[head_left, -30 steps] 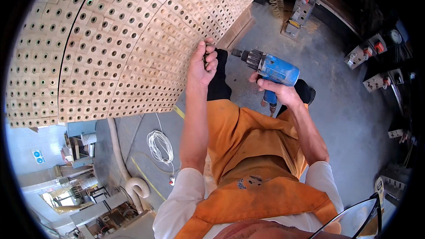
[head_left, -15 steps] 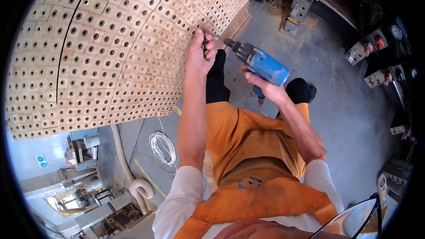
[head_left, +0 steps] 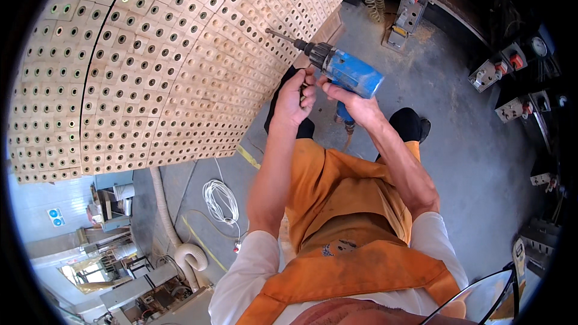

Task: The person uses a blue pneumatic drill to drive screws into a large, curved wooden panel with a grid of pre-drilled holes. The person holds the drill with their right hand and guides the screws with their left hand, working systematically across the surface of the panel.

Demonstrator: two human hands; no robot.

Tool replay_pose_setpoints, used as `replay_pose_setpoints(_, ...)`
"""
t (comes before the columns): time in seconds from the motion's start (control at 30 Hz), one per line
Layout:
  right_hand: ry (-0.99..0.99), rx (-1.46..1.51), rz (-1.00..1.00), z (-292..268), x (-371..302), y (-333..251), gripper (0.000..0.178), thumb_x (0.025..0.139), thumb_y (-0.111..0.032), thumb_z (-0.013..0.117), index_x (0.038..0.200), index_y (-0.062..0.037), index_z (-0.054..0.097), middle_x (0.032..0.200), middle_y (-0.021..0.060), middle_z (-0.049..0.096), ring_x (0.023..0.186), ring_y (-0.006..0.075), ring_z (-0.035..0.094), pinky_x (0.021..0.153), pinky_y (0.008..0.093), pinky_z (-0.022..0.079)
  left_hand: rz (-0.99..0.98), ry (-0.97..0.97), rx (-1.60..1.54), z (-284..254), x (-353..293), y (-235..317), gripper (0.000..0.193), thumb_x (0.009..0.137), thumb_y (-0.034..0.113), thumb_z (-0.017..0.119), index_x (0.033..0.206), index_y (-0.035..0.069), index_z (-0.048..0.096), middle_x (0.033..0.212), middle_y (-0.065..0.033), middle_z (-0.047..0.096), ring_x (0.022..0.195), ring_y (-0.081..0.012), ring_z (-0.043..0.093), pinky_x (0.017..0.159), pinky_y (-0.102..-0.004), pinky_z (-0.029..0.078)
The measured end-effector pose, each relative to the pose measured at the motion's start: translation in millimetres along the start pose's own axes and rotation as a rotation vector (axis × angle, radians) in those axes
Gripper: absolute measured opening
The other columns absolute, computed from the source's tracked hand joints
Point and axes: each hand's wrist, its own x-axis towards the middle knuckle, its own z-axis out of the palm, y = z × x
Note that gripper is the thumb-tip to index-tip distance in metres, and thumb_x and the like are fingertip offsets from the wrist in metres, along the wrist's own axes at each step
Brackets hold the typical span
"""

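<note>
- The blue drill [head_left: 352, 75] looks rigid and fairly heavy toward its front; judging by its build, the handle below the body is the surest place to take it, with a steadying touch near the chuck.
- The right hand [head_left: 355, 103] is wrapped around that handle; the left hand [head_left: 296, 97] is curled just beside the chuck, though whether it pinches anything I cannot tell.
- The drill has a blue casing, dark chuck and thin bit, whose tip meets the curved wooden block wall [head_left: 168, 66], a hard, pale surface with 1 dark hole per block.
</note>
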Motion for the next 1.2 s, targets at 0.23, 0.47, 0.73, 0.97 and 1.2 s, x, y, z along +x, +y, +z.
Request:
replay_pose_setpoints(0.23, -0.015, -0.107, -0.019, -1, 1, 0, 0.015, 0.086, -0.005, 0.065, 0.1, -0.0017, 0.065, 0.092, 0.0044, 0.069, 0.084, 0.0125, 0.063, 0.078, 0.0282, 0.051, -0.007, -0.057, 0.113, 7, -20, -11, 0.02, 0.098, 0.016, 0.046, 0.113, 0.003, 0.052, 0.083, -0.0002, 0.053, 0.058, -0.0062, 0.044, 0.04, -0.0169, 0.03)
replay_pose_setpoints(0.47, -0.007, -0.091, -0.053, -4, 0, 8, 0.024, 0.087, -0.009, 0.066, 0.11, -0.0041, 0.065, 0.102, 0.0047, 0.069, 0.089, 0.0121, 0.061, 0.078, 0.0276, 0.049, 0.113, 0.043, 0.165, 9, -24, 11, 0.026, 0.095, 0.014, 0.053, 0.118, 0.002, 0.053, 0.087, -0.0026, 0.056, 0.061, -0.0071, 0.046, 0.041, -0.0165, 0.031)
replay_pose_setpoints(0.73, -0.138, 0.001, 0.211, -48, -29, -15, 0.029, 0.083, -0.017, 0.07, 0.11, -0.0072, 0.065, 0.105, 0.0049, 0.066, 0.08, 0.0143, 0.058, 0.076, 0.0293, 0.05, 0.296, 0.023, 0.066, 36, -12, 59, 0.027, 0.097, 0.029, 0.053, 0.109, 0.005, 0.055, 0.078, 0.002, 0.051, 0.058, -0.0043, 0.043, 0.041, -0.0156, 0.031)
replay_pose_setpoints(0.97, -0.093, 0.012, 0.119, -80, -23, -1, 0.028, 0.083, -0.013, 0.07, 0.11, -0.0074, 0.065, 0.103, 0.0044, 0.066, 0.089, 0.0153, 0.061, 0.072, 0.0295, 0.051, 0.249, 0.086, 0.306, 57, 11, 46, 0.027, 0.098, 0.031, 0.052, 0.104, 0.004, 0.054, 0.074, 0.002, 0.048, 0.056, -0.0051, 0.042, 0.041, -0.0168, 0.031)
replay_pose_setpoints(1.2, -0.056, -0.019, 0.14, -54, -16, 1, 0.025, 0.085, -0.013, 0.069, 0.109, -0.0068, 0.066, 0.096, 0.001, 0.068, 0.077, 0.0086, 0.059, 0.067, 0.026, 0.05, 0.247, 0.126, 0.288, 62, 29, 62, 0.026, 0.097, 0.031, 0.055, 0.095, 0.006, 0.056, 0.073, 0.0018, 0.049, 0.055, -0.0058, 0.043, 0.04, -0.0176, 0.03)
